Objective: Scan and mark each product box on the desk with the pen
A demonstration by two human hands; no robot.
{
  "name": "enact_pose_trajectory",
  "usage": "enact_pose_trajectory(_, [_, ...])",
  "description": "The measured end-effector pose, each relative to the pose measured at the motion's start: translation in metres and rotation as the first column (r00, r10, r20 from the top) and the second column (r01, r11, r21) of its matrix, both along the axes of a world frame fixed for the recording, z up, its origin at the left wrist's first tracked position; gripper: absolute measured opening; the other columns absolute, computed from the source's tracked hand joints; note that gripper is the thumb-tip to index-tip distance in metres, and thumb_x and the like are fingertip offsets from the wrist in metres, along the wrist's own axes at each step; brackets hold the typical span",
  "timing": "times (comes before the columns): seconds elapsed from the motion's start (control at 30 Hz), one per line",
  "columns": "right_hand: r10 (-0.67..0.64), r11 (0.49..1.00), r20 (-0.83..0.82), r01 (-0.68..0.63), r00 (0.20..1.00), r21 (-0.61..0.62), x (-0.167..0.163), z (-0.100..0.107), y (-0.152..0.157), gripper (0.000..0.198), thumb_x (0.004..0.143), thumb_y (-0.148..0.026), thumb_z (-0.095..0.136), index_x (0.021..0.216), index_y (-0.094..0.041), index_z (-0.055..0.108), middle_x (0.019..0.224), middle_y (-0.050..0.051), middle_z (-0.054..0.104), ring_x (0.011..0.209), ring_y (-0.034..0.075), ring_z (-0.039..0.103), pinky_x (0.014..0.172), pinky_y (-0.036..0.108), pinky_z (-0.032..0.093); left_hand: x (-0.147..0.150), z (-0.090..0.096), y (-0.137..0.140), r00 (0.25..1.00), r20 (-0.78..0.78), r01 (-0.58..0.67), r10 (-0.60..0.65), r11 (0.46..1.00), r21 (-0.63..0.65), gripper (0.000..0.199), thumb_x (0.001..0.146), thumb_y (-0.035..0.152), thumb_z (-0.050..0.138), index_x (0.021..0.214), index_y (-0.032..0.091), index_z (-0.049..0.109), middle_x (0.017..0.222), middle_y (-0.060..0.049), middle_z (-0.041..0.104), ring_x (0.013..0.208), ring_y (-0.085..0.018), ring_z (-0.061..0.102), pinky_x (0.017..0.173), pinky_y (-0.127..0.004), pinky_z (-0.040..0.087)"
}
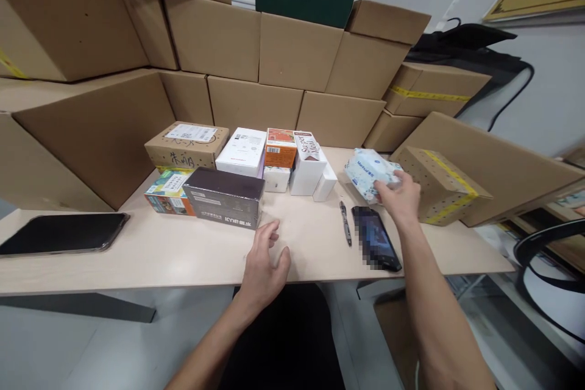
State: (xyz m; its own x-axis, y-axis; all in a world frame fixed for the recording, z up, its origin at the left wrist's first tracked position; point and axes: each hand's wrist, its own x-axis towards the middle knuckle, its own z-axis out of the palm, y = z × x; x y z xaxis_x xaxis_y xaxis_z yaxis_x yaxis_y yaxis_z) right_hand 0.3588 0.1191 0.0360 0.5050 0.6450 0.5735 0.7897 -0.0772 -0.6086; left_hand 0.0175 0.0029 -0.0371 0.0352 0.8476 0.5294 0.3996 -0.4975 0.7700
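Observation:
My right hand (402,195) grips the near right corner of a soft pack of tissues (369,172), pale blue and white, with the thumb on its front. The pack sits tilted beside a cardboard box with yellow tape (429,183). Near the table's front edge my left hand (267,262) is empty, its thumb and fingers apart. Just beyond those fingers lies a dark shrink-wrapped box (223,195). A pen (345,223) and a dark phone (377,237) lie on the table between my hands, closer to the right one.
Behind the dark box stand a labelled carton (187,143), a white box (242,152), an orange box (280,149) and a tall white box (308,164). A colourful box (167,192) touches its left end. Another phone (64,233) lies far left. Stacked cardboard boxes (256,103) wall the back.

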Motion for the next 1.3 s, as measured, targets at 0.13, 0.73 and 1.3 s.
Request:
enact_pose_trajectory(0.13, [-0.038, 0.989, -0.047, 0.031, 0.998, -0.141, -0.007, -0.014, 0.018, 0.067, 0.066, -0.033, 0.068, 0.122, 0.003, 0.061, 0.106, 0.02, 0.051, 0.098, 0.029, 0.052, 0.092, 0.048, 0.043, 0.0, 0.002, 0.0, 1.0, -0.012, 0.003, -0.003, 1.0, -0.021, 0.054, 0.09, 0.016, 0.054, 0.142, 0.022, 0.038, 0.128, -0.011, 0.056, 0.102, -0.018, 0.061, 0.087, -0.034, 0.054])
enact_pose_trajectory(0.73, [0.376, 0.875, 0.011, -0.352, 0.926, -0.331, -0.102, 0.002, 0.01, 0.061, 0.079, -0.052, 0.066, 0.126, -0.014, 0.061, 0.11, 0.016, 0.07, 0.098, 0.028, 0.065, 0.088, 0.037, 0.047, 0.0, 0.0, 0.002, 0.995, -0.103, 0.004, -0.003, 1.0, 0.011, 0.049, 0.09, 0.016, 0.053, 0.137, 0.022, 0.043, 0.12, -0.009, 0.06, 0.102, -0.019, 0.062, 0.088, -0.034, 0.054])
enact_pose_trajectory(1.3, [0.266, 0.954, -0.4, -0.181, 0.877, 0.238, -0.092, -0.008, -0.153, 0.051, 0.081, -0.044, 0.069, 0.126, -0.021, 0.06, 0.112, 0.008, 0.067, 0.089, 0.021, 0.064, 0.077, 0.033, 0.052, -0.001, -0.001, 0.005, 0.997, 0.036, -0.075, 0.075, 0.997, 0.02, 0.059, 0.087, 0.016, 0.057, 0.144, 0.021, 0.039, 0.131, -0.013, 0.055, 0.111, -0.022, 0.06, 0.092, -0.038, 0.055])
